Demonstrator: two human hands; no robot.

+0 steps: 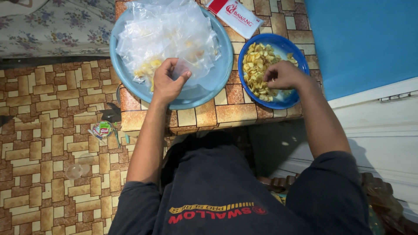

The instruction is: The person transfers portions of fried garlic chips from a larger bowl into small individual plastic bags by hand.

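Note:
My left hand pinches a small clear plastic bag at the near edge of a light blue tray. The tray holds a heap of clear plastic bags, some with yellow chips inside. My right hand reaches into a dark blue bowl of yellow chips, fingers closed among the chips. Both tray and bowl sit on a low table covered in a brown brick pattern.
A red and white packet lies at the table's far edge. On the brick-pattern floor at left lie a small green and red wrapper and a clear cup. A blue wall stands at right, a floral cloth far left.

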